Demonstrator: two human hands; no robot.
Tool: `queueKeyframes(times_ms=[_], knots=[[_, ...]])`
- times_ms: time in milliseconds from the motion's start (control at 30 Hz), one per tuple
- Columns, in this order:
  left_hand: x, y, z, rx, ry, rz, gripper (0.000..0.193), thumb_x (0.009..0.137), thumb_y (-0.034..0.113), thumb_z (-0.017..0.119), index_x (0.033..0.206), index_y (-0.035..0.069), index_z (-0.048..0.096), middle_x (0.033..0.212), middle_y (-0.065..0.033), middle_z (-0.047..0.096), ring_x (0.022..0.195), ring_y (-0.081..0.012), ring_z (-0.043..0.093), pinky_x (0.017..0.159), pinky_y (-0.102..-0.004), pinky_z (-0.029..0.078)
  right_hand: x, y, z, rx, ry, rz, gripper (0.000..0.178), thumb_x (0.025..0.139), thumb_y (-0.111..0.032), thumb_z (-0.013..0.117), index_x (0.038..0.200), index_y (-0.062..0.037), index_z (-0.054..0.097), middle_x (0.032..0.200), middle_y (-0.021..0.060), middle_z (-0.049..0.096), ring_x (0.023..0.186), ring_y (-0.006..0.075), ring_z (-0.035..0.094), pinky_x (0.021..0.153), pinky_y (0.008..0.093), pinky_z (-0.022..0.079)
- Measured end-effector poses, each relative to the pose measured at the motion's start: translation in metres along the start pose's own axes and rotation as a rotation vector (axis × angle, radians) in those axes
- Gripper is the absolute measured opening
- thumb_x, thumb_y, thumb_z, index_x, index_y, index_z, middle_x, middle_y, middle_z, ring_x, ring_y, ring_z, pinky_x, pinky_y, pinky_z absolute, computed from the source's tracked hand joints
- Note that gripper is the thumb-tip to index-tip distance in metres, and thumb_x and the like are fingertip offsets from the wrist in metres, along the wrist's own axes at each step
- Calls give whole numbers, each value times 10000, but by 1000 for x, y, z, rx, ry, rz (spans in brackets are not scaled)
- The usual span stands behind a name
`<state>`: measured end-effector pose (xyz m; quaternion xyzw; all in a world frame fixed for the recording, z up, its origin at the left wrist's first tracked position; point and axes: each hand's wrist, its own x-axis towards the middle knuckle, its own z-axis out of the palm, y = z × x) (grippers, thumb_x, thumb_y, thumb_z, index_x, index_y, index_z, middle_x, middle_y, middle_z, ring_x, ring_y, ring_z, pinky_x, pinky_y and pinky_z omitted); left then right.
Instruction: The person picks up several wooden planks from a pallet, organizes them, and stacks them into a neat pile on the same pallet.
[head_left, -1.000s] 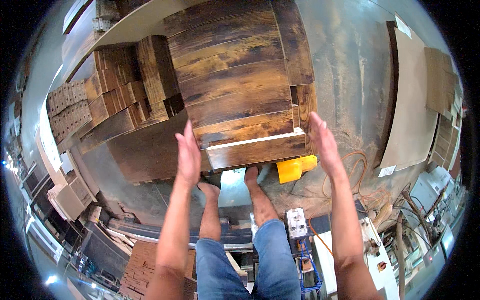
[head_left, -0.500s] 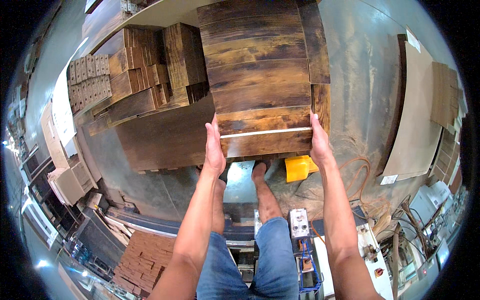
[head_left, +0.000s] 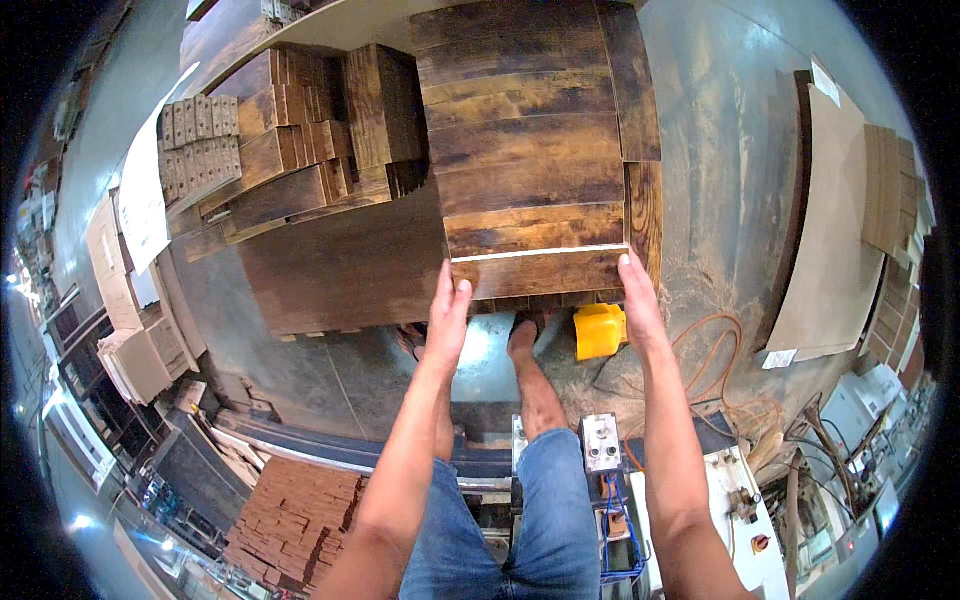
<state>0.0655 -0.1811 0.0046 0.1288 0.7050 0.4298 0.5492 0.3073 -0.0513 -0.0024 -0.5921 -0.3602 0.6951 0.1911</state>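
A short dark-brown wood plank lies along the near edge of a broad stack of similar wood planks. My left hand is at the plank's left end, its thumb by the near corner and fingers along the end. At the right end is my right hand, the thumb near the top corner. Both hands press the plank between them; the fingertips below its edge are hidden. A pale line runs between this plank and the one behind it.
Left of the stack, more planks stand in uneven piles on a brown board. A yellow object sits on the floor by my feet. An orange hose curls at right. Behind my legs are a control box and reddish-brown pieces.
My hands have slid nearer, from the sides of the stack's front planks to the ends of the nearest plank. The view has shifted slightly, so the stack appears farther right.
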Motion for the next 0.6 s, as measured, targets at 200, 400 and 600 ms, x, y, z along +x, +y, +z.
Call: queueKeyframes(times_ms=[200,400,600], knots=[[-4,0,6,29,14,32,586,959,221,445,1427,-7,177,1441,-148,302,1321,-209,281,1080,-300,211,-9,-10,15,-7,-23,62,580,937,-262,493,1407,-6,272,1394,96,384,1281,171,330,1065,291,222],[-7,-2,6,142,32,35,655,963,267,423,1440,-4,65,1515,-164,77,1396,-240,99,1114,-309,111,-8,-1,12,-84,64,30,647,929,-262,495,1437,-19,178,1501,138,175,1384,198,155,1108,308,128],[-35,-2,12,272,105,117,644,948,245,443,1442,7,106,1496,-155,169,1370,-262,185,1115,-314,113,-33,2,7,-192,104,-37,695,927,-324,493,1446,-31,135,1515,130,124,1401,221,97,1120,310,72]])
